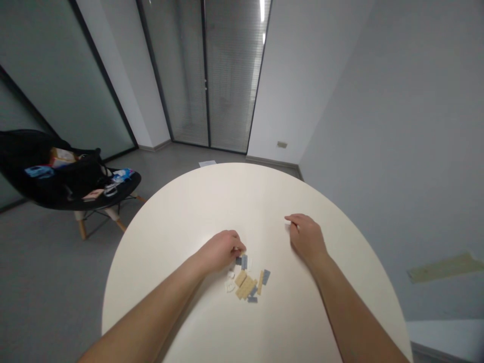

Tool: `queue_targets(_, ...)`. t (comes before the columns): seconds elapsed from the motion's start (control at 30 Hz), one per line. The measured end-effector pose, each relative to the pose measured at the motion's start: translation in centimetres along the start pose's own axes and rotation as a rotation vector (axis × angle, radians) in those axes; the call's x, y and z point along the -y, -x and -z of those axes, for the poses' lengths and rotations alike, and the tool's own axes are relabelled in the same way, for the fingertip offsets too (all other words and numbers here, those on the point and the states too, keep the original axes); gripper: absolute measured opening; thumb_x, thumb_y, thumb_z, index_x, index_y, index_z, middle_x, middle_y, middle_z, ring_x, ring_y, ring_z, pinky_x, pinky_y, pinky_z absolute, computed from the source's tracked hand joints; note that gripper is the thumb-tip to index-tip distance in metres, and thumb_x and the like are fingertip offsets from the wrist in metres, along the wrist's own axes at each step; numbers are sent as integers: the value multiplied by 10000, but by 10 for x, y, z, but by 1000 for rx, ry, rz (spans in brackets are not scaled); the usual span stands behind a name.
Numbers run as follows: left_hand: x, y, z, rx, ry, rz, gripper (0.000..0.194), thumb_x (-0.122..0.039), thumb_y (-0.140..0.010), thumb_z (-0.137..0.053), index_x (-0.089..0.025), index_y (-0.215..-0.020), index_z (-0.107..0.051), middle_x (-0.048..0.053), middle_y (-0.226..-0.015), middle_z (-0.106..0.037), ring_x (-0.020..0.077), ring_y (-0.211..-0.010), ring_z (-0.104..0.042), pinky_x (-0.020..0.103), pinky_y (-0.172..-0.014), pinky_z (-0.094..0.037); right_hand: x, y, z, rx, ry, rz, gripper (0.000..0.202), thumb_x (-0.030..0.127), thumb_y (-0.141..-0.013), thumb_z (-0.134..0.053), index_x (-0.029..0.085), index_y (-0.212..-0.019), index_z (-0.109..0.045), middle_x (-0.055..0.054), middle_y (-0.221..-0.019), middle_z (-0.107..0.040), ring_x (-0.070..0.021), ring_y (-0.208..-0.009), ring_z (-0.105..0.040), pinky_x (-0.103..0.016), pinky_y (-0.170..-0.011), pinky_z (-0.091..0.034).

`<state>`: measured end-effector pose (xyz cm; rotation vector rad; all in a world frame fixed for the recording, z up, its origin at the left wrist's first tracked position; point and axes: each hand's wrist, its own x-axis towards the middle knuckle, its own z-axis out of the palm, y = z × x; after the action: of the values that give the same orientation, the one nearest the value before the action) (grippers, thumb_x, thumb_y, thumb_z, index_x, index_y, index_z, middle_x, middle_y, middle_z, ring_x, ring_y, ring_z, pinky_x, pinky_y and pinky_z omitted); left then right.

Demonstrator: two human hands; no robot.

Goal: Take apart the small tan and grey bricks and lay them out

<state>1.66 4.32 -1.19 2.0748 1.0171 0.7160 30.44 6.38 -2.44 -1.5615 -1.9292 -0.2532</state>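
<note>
A small heap of flat toy bricks (pixel 247 282), tan, grey and white, lies on a round cream table (pixel 212 201). My left hand (pixel 221 249) rests at the heap's far left edge, fingers curled down onto a grey brick (pixel 242 261); whether it grips the brick I cannot tell. My right hand (pixel 305 238) lies on the table to the right of the heap, fingers bent, fingertips at a small white piece (pixel 288 225) that is barely visible.
A black chair (pixel 68 189) loaded with a bag and small items stands on the grey floor at the left. Glass doors (pixel 206 70) with blinds are straight ahead. A grey wall (pixel 397 126) runs close along the table's right side.
</note>
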Motion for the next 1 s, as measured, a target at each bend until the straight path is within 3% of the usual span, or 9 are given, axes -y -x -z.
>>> queue_targets(0.17,2,-4,-1,148,-221,-60,249,-82,-719,-528,-203,-751,-742,43,-788,-660,159,-755,-591,232,-705,-414,34,6,5,150,-157,105,300,90,-783,-460,174,-916,-715,-69,-944,-705,-194,-905,-629,-343,-870,-489)
queue_targets(0.4,1,-3,-1,131,-326,4,216,-144,-749,-533,-214,-794,-732,27,-794,-674,156,-749,-590,235,-703,-411,80,13,22,512,-309,188,217,214,-860,-515,199,-962,-706,-55,-896,-690,-168,-828,-614,-275,-750,-465)
queue_targets(0.6,-7,-1,4,127,-382,92,207,-204,-771,-524,-229,-852,-713,18,-793,-688,157,-711,-589,240,-643,-385,89,16,30,703,-359,146,138,249,-788,-628,221,-884,-723,-19,-780,-669,-140,-709,-583,-237,-668,-414)
queue_targets(0.8,-13,1,9,172,-329,87,199,-216,-765,-533,-222,-814,-726,20,-789,-691,145,-701,-586,223,-624,-376,102,20,29,703,-404,150,173,223,-770,-642,238,-927,-713,-1,-762,-633,-128,-694,-552,-227,-652,-392)
queue_targets(1.0,-15,3,12,213,-324,80,171,-242,-739,-560,-211,-782,-722,13,-733,-676,131,-632,-562,217,-571,-352,110,23,23,688,-490,175,274,191,-757,-661,260,-1022,-681,-9,-984,-613,-122,-800,-564,-221,-721,-425)
